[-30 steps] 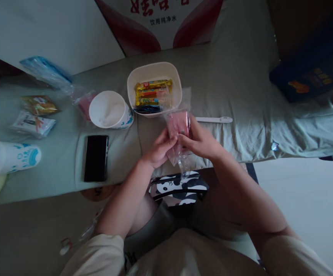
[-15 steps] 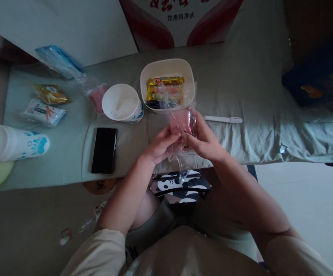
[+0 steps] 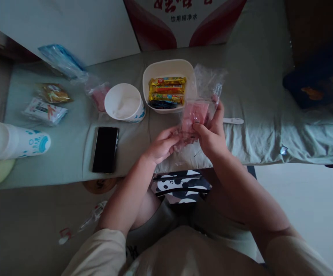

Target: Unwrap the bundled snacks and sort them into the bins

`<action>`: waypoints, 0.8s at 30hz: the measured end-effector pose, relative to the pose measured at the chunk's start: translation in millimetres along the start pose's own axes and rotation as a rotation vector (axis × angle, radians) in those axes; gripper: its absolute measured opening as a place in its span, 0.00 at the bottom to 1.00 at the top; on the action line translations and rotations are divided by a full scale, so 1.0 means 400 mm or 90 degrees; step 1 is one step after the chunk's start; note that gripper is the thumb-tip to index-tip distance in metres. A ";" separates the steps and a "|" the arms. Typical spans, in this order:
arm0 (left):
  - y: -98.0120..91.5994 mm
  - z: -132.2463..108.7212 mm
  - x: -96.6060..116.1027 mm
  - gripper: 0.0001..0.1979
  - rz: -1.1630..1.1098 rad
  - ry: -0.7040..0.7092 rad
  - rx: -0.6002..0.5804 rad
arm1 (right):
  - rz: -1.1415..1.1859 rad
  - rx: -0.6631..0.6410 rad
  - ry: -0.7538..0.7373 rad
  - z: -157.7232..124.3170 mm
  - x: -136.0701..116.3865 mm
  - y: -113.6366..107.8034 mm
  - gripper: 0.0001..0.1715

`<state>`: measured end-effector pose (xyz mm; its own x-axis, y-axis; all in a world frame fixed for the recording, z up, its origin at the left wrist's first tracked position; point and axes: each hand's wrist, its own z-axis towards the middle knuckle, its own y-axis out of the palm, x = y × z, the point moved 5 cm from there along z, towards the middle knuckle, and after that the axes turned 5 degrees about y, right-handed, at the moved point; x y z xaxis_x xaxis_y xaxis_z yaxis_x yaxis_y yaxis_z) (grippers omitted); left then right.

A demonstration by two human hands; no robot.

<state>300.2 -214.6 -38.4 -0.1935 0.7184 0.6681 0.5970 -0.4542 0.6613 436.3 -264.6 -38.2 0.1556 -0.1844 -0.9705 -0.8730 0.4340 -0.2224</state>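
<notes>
Here, the bagged pink packet (image 3: pixel 197 110) slants lengthwise away and rightward, pinched by both partly curled hands (image 3: pixel 213 140).

It looks like a room in a home: a rumpled grey-green cloth (image 3: pixel 249 88) spreads beyond both hands, bearing a phone (image 3: pixel 105 150) and paper cup (image 3: pixel 124 102) left of the left hand (image 3: pixel 163 145). A drinking-water carton (image 3: pixel 180 32) stands farther beyond, and a panda-print item (image 3: pixel 178 188) sits nearer the body than the right hand (image 3: pixel 213 141).
</notes>
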 end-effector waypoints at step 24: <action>-0.030 -0.011 0.015 0.22 0.099 0.085 0.084 | 0.217 0.015 0.068 0.013 -0.002 0.013 0.50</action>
<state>288.7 -207.0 -40.6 -0.1871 0.5654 0.8033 0.7229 -0.4745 0.5024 434.2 -257.6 -38.9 -0.1924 -0.1163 -0.9744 -0.8558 0.5057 0.1087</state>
